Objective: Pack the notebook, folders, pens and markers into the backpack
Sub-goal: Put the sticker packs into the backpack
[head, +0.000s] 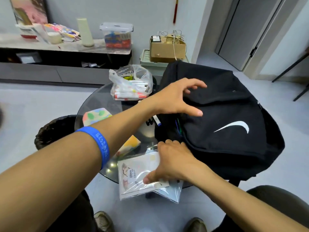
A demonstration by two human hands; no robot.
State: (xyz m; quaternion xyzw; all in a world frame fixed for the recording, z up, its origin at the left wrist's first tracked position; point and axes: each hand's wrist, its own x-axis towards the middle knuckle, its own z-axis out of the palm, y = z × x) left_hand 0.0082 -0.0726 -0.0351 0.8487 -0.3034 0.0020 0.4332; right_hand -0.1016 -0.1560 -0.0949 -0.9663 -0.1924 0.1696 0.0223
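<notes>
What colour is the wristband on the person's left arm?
Blue, with pale lettering; the wristband shows in the head view.

Arms: both forearms are being shown bare, without sleeves.
Wristband point(100, 146): a blue band with pale printed characters is being worn on the left forearm.
Shoes point(103, 221): worn olive-brown shoes are being seen below.
Trousers: dark cloth is being worn.

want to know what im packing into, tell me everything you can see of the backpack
The backpack is black fabric with a white swoosh on its front flap. It lies on the glass table, its opening toward the person. The left hand hovers spread over the flap, thumb on it; the right hand holds a wrapped notebook at the opening.
</notes>
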